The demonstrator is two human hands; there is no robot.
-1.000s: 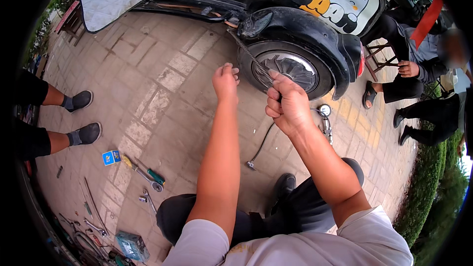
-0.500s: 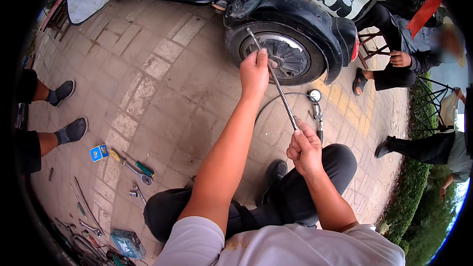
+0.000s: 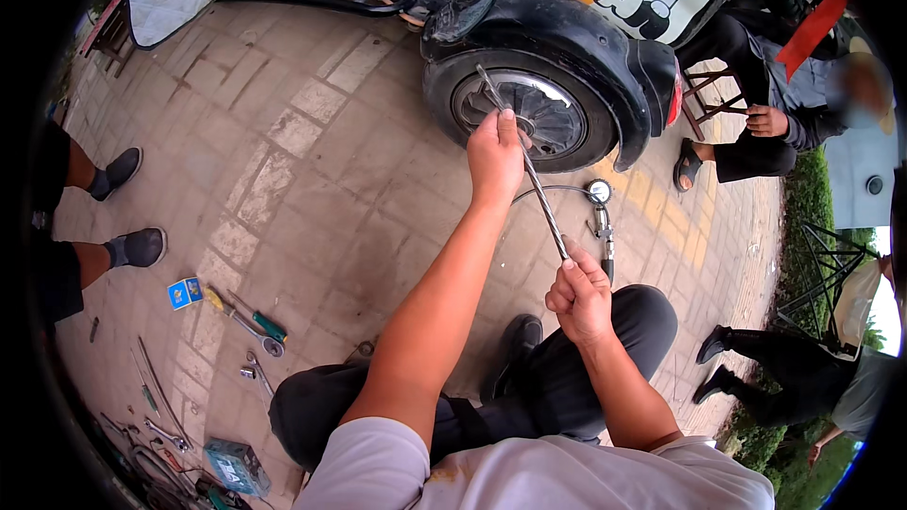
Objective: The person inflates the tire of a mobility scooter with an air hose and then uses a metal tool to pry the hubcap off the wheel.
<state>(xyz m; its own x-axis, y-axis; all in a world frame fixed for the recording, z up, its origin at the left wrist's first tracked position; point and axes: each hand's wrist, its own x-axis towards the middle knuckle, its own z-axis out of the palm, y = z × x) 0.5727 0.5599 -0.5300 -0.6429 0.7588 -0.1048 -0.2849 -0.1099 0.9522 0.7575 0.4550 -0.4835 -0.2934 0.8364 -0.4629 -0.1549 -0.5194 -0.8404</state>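
Between my two hands runs a long thin metal rod (image 3: 541,192), slanted, with a spiral-looking surface near its lower end. My left hand (image 3: 498,153) is closed round its upper part, thumb along it, and the tip sticks out beyond. The fingers of my right hand (image 3: 581,297) pinch the lower end. Behind the upper tip, in line with it, is a vehicle's black wheel (image 3: 565,162) with a silver and dark hub; whether they touch I cannot tell. A tyre inflator with a round gauge (image 3: 599,192) and a hose lies on the paving beside the wheel.
On the paving to the left lie a ratchet wrench (image 3: 272,347), a green-handled screwdriver (image 3: 271,327), a small blue and yellow box (image 3: 184,293) and a teal box (image 3: 236,467). One person stands at left, another sits at right (image 3: 767,121), a third walks (image 3: 784,364) by the hedge.
My hands and the rod have shifted slightly down and right against the wheel; my grip looks the same. The walking person at right has moved and both feet now show.
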